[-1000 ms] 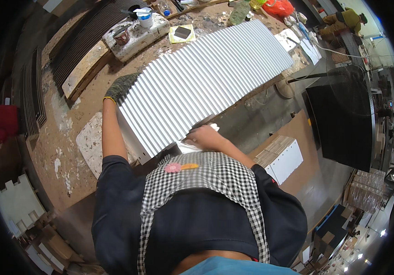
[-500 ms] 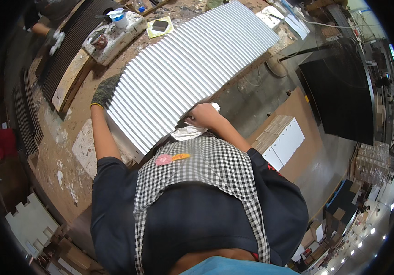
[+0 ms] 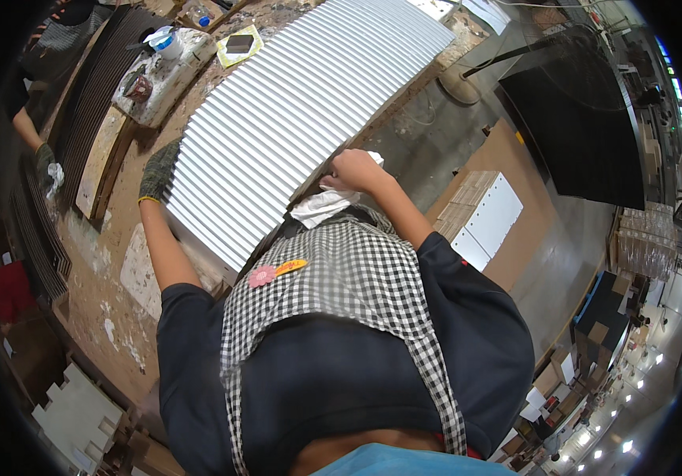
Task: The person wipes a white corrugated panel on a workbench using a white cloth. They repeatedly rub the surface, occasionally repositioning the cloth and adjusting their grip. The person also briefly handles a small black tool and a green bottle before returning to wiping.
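The stack of white strips lies on the paint-spattered workbench, its narrow strips packed side by side and running in a long row toward the upper right, right in front of the checked apron; the left hand, in a dark knitted glove with a yellow cuff edge, rests against the strips' left side, and I cannot tell how far its fingers are open, since they are partly hidden; the right hand, ungloved, is curled closed around a crumpled white cloth at the stack's near edge; beyond the left hand stand a pale block bearing a white and blue cup and dark brown slats; at far left, a co-worker's gloved hand has a white rag
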`<state>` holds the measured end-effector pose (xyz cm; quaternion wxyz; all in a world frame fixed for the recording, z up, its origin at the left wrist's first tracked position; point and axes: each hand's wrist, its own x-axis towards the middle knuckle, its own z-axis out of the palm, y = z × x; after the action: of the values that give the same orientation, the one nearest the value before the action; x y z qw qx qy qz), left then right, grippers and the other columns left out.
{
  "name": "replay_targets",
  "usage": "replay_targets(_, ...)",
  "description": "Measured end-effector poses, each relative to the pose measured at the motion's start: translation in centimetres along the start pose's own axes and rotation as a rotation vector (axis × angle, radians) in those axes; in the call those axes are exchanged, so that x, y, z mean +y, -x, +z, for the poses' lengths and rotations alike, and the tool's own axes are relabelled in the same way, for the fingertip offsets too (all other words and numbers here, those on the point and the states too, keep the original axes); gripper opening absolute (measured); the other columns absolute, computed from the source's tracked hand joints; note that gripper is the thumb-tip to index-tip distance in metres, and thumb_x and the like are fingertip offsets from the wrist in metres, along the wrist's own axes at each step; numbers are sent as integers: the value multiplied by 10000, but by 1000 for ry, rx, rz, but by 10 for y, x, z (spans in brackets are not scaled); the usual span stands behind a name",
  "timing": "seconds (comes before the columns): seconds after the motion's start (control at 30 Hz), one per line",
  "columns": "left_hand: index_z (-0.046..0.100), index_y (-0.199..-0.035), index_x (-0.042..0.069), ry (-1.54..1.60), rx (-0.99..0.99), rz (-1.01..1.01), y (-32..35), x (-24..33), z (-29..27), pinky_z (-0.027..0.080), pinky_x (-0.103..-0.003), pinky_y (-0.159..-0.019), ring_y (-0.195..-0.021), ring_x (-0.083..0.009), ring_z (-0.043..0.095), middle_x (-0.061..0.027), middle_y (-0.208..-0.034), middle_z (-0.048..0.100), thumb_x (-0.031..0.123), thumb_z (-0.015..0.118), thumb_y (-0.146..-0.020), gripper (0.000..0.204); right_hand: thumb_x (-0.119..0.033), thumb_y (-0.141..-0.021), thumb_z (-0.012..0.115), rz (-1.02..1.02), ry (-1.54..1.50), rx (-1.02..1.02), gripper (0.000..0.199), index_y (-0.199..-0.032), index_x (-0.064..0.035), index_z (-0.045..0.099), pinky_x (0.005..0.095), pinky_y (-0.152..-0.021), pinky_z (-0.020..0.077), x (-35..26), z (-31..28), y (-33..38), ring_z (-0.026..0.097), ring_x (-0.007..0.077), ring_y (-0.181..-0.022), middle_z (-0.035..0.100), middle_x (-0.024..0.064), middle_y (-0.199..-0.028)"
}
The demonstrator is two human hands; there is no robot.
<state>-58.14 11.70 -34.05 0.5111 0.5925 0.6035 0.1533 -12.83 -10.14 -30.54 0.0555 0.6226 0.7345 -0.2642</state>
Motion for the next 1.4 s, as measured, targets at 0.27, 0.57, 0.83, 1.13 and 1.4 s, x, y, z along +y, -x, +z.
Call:
replay_targets(0.27, 632, -1393, 24, 161, -9, 3, 11, 20, 14, 470, -305, -998, -1089, -179, 605, -57, -1240, 688, 321, 561, -1046, 462, -391, -818, 752, 89, 102, 105, 339, -790, -54, 769, 468, -743, 591, 32, -9, -9, 728, 366, -810, 739, 178, -830)
replay_targets(0.57, 651, -1341, 8, -157, 525, 396, 45, 16, 10, 433, -403, -1120, -1259, -292, 591, -153, -1341, 661, 244, 560, -1049, 387, -355, -794, 729, 336, 72, 169, 320, -865, -48, 786, 473, -793, 589, 91, -29, 9, 726, 370, -867, 743, 193, -856)
replay_targets(0.83, 476, -1502, 42, -243, 842, 94, 143, -22, 63, 329, -452, -1217, -1464, -315, 394, -189, -1581, 422, 325, 581, -1051, 542, -336, -811, 695, 298, -25, 322, 328, -900, -31, 775, 477, -845, 581, 125, -33, -9, 720, 381, -937, 742, 202, -918)
replay_targets(1.13, 173, -1632, 22, 136, 718, -23, 161, -54, 114, 209, -391, -1260, -1554, -317, 231, -203, -1693, 200, 307, 518, -1067, 721, -508, -996, 581, 747, -915, 1480, 507, -1037, -17, 698, 476, -853, 525, 224, -31, -35, 675, 438, -989, 719, 239, -1044)
replay_targets(1.4, 175, -1618, -14, 21, 687, -29, 157, -29, 131, 178, -380, -1271, -1554, -321, 221, -213, -1688, 198, 437, 581, -1033, 843, -325, -1039, 582, 724, -1063, 1490, 340, -1102, 9, 572, 438, -867, 484, 208, -32, -66, 633, 327, -972, 662, 191, -1069)
